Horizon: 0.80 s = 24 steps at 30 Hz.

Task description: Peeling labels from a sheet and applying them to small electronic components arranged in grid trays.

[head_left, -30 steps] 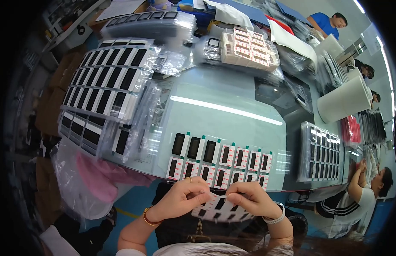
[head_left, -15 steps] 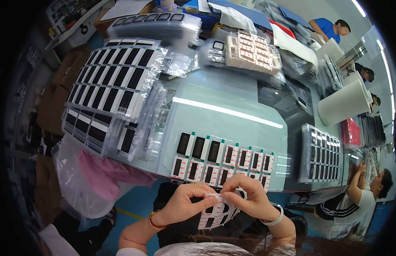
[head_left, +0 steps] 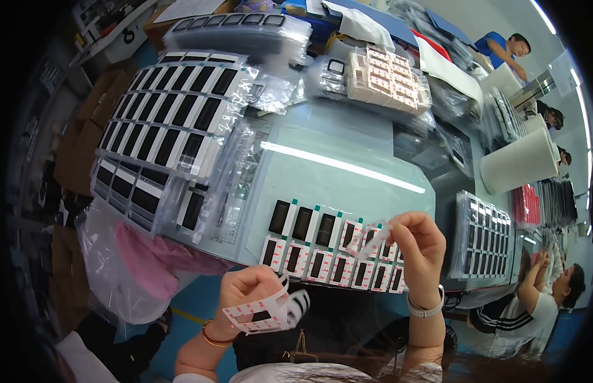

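My left hand [head_left: 248, 290] is closed on a curling sheet of adhesive frames [head_left: 261, 315], white with red print, held low in front of the table edge. Pinched by the fingertips of my right hand [head_left: 423, 249] is a thin, whitish frame-shaped sticker [head_left: 375, 242], slightly blurred, hovering over the right part of two rows of small panels. Three bare dark panels with green tabs, such as this panel [head_left: 303, 222], lie at the left of the far row. White-and-red frames surround the dark windows of the others, including this framed panel [head_left: 319, 265] in the near row.
Stacked trays of dark panels [head_left: 162, 108] rise at the left. At the back lies a pile of adhesive frame sheets [head_left: 389, 80]. Another tray stack [head_left: 485, 236] and a white roll [head_left: 520, 156] stand right. A pink cloth [head_left: 149, 258] hangs left. Co-workers sit along the right side.
My hands have parted. The left moved down and left with the adhesive sheet; the right rose up and right over the panels, carrying a single frame sticker.
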Tool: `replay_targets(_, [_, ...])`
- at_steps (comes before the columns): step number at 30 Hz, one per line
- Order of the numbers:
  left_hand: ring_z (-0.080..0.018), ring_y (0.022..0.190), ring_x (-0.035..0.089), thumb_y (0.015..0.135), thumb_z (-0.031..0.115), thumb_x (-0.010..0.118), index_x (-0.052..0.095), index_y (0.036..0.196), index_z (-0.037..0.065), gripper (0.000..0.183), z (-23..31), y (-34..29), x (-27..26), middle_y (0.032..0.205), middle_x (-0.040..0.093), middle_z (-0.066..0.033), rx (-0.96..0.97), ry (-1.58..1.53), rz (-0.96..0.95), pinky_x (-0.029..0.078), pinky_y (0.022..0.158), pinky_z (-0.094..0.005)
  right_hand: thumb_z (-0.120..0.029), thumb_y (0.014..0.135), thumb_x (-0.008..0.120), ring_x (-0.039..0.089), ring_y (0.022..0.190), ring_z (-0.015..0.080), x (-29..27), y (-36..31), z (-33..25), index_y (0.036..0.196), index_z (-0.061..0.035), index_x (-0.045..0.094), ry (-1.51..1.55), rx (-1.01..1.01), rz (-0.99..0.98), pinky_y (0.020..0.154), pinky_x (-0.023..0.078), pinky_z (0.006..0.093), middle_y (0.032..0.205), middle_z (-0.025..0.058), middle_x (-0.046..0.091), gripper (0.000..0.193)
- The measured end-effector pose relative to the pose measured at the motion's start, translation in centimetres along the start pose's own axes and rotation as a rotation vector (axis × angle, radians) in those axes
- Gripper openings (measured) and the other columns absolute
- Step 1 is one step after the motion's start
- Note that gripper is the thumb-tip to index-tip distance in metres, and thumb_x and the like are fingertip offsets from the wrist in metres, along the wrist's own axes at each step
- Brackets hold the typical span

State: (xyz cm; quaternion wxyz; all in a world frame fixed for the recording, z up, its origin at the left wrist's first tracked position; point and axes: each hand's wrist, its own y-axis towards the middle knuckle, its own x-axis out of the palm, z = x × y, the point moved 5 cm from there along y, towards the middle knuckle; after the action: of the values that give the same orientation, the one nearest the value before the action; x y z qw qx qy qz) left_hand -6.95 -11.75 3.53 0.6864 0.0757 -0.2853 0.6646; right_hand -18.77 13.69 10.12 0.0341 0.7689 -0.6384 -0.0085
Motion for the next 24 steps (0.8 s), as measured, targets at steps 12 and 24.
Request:
replay_targets(12, [-0.0258,0.065,0.067,0.092,0.015,0.073,0.070,0.094,0.009,0.007,0.2,2.3,3.8,0.081,0.067,-0.0056,0.491,1.186,-0.008,0.051,0.054,-0.0361,-0.008,0.100,0.066,0.063,0.083,0.0079,1.8,2.9,7.8,0.100,0.0021,0.066,-0.381,0.153,-0.216,0.075,0.051,0.0236,0.087,0.0023,0.069,0.011])
replay_targets(24, [-0.0244,0.055,0.065,0.096,0.017,0.069,0.068,0.116,0.009,0.022,-0.6,3.7,3.8,0.068,0.064,-0.0058,0.474,1.367,0.009,0.046,0.047,-0.0373,-0.008,0.100,0.066,0.060,0.076,0.0070,2.1,2.9,7.5,0.100,0.0029,0.066,-0.460,0.118,-0.217,0.068,0.049,0.0232,0.083,0.0028,0.069,0.011])
